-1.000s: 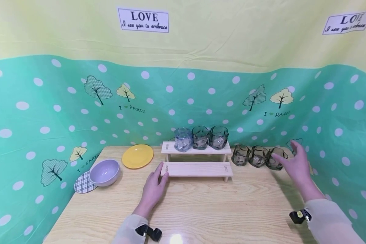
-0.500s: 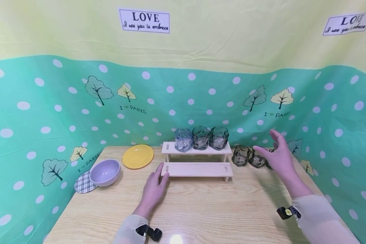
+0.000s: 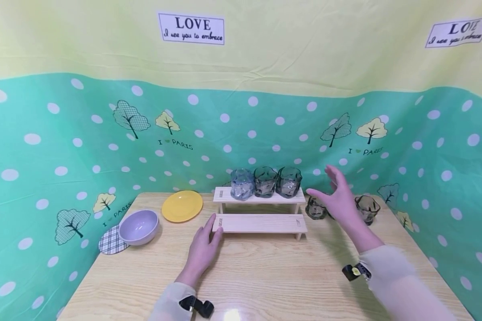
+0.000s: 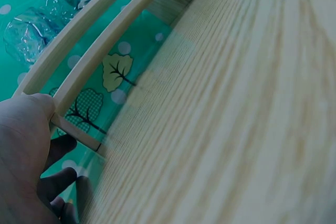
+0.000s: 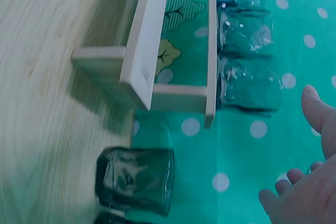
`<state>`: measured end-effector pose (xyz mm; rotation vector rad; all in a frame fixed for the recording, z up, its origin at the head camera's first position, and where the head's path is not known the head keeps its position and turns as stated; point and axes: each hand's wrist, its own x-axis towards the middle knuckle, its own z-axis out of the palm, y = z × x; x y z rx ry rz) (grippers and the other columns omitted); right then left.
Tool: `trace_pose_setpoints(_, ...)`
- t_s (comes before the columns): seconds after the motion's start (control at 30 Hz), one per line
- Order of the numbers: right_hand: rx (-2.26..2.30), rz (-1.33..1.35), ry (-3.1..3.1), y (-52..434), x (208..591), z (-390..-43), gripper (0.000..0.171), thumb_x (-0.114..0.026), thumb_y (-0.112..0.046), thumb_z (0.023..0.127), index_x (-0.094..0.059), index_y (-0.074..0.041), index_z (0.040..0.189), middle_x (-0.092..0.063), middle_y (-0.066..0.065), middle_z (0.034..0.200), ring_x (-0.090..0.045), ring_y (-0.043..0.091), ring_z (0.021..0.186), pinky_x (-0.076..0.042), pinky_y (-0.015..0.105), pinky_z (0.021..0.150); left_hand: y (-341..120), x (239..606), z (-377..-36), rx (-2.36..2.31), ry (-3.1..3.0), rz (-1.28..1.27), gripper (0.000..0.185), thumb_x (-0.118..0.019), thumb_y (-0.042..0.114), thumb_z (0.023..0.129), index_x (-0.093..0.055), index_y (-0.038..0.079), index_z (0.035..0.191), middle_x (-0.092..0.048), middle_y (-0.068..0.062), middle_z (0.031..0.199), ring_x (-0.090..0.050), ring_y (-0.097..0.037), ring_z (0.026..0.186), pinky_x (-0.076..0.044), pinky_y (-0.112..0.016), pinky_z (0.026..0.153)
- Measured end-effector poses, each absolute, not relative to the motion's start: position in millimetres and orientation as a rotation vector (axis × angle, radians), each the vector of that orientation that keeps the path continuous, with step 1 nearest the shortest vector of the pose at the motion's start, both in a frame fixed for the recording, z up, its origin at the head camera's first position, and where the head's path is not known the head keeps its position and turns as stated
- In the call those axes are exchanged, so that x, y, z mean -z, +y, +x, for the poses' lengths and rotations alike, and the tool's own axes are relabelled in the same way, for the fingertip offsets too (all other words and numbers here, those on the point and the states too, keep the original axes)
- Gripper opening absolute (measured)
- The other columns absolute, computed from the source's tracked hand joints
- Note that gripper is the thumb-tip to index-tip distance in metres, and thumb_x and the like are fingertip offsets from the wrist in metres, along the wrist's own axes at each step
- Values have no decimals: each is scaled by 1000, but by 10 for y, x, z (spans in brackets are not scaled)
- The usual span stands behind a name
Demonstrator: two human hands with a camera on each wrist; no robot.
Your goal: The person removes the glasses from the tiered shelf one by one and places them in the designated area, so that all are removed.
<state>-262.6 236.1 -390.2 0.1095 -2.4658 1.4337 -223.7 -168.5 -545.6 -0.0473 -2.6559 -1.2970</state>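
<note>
Left hand (image 3: 202, 249) rests flat on the tabletop (image 3: 265, 276), fingertips touching the left end of the two-step wooden rack (image 3: 259, 222), holding nothing. Right hand (image 3: 339, 200) hovers spread wide and empty over the dark glasses (image 3: 367, 208) right of the rack. I judge three glasses (image 3: 265, 182) shelved on top, the lower step bare, and the hand hides how many glasses wait.

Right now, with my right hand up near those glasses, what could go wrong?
The open right hand hovers over the dark glasses on the table; it hides the middle one, so a sweep might tip the nearest dark glass. The left hand touches the wooden rack; a nudge could shake the three glasses on top.
</note>
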Motion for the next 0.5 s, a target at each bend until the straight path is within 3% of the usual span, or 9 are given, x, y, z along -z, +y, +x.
trace_pose_setpoints(0.23, -1469, 174, -2477, 2149, 3933, -2759, 109, -89, -25, 97, -17, -14, 178, -28, 15, 180, -27, 40, 165, -26, 57, 133, -1687, 5461, -2243, 1301, -2659, -39, 62, -55, 43, 117, -41, 19, 173, -50, -25, 166, -36, -60, 154, -32, -75, 123)
trace_pose_setpoints(0.5, -1509, 224, -2501, 1967, 3984, -2926, 110, -89, -24, 97, -16, -15, 178, -27, 18, 179, -27, 40, 164, -26, 57, 133, -1688, 5463, -2244, 1303, -2653, -45, 62, -56, 41, 117, -41, 18, 172, -50, -25, 165, -37, -60, 154, -33, -75, 123)
